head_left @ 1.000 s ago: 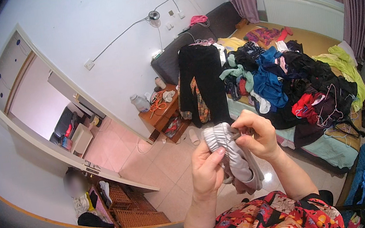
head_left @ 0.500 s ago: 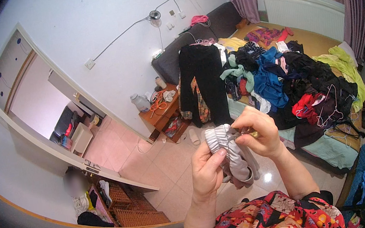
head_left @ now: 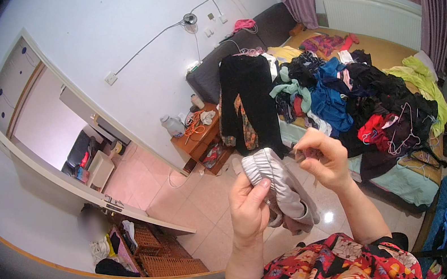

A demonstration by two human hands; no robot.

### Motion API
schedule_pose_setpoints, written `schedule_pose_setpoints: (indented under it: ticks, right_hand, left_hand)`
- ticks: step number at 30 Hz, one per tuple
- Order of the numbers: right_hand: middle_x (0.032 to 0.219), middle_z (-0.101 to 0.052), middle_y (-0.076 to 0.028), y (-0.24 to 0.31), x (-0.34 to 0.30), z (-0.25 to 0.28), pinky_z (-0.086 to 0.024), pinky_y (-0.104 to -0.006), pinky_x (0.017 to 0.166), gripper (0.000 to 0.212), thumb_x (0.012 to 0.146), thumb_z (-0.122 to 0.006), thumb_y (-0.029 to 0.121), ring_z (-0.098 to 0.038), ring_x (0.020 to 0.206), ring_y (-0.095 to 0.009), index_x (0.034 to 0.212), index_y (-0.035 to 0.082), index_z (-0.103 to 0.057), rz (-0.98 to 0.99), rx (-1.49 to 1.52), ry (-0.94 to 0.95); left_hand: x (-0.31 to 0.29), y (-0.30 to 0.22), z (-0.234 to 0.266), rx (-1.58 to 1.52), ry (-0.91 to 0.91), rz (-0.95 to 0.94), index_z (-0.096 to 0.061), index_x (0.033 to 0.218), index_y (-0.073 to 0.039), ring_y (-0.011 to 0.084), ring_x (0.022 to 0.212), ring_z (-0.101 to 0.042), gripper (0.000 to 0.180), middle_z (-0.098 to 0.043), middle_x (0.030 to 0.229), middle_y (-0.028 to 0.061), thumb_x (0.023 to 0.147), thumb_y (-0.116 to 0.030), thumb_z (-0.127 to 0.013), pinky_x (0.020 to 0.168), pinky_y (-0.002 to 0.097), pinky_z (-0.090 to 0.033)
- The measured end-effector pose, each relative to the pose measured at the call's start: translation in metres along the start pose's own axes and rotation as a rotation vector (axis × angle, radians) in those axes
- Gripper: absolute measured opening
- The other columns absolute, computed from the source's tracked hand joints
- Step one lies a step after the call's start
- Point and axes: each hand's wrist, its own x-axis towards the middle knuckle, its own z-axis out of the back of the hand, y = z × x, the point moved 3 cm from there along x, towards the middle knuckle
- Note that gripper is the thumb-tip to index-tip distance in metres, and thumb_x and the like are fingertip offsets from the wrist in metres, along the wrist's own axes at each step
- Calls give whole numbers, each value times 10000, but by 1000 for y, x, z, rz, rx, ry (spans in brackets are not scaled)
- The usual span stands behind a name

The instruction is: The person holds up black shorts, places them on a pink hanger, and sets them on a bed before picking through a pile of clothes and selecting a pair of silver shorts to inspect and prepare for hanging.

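A light grey, slightly shiny garment with a gathered elastic band hangs in front of me, its lower folds a darker grey-brown. My left hand is closed on the garment at its band, thumb pressed on the near side. To the right, apart from the garment, my right hand is raised with its fingers curled into a pinch. Whatever sits between those fingertips, if anything, is too small and hidden to name.
A bed beyond me bears a heap of clothes and white wire hangers. Black trousers drape over its near left edge. A wooden nightstand holds a plastic jug and an orange cord. An open door and wicker drawers lie left.
My right hand has left the elastic band and moved right, away from the garment. The left hand has kept its grip, and the band now stands more upright and slightly farther left.
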Motion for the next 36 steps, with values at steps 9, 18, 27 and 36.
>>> schedule_pose_setpoints:
  ticks: [9,18,27,36]
  right_hand:
    - [730,-559,-58,4,3,-6,-379,-269,533,221,731,-712,133,-502,612,-161,885,14,-608,48,10,124]
    - [738,-583,-70,5,4,-6,-382,-262,539,171,756,-697,128,-514,614,-157,830,-1,-611,60,42,96]
    - [790,-513,21,4,-1,7,-355,-180,589,279,752,-723,164,-449,679,-45,942,24,-575,-271,52,-37]
    - [626,-481,37,14,2,3,-303,-195,493,121,736,-694,63,-391,556,-21,772,18,-588,-272,-103,-21]
  left_hand:
    - [0,-1,-3,34,-56,15,-519,1160,98,198,979,-587,371,-612,1064,143,800,8,-506,901,312,-433]
    - [-3,-4,-4,52,-60,14,-525,1153,96,195,971,-589,369,-616,1053,135,795,6,-509,896,310,-434]
    - [21,-7,-2,-108,153,64,-316,1325,99,285,1146,-514,544,-490,1247,203,829,-53,-479,996,400,-395]
    - [49,-31,-1,-338,225,-7,-182,1422,-7,293,1339,-278,667,-264,1451,152,885,-237,-504,1104,471,-213]
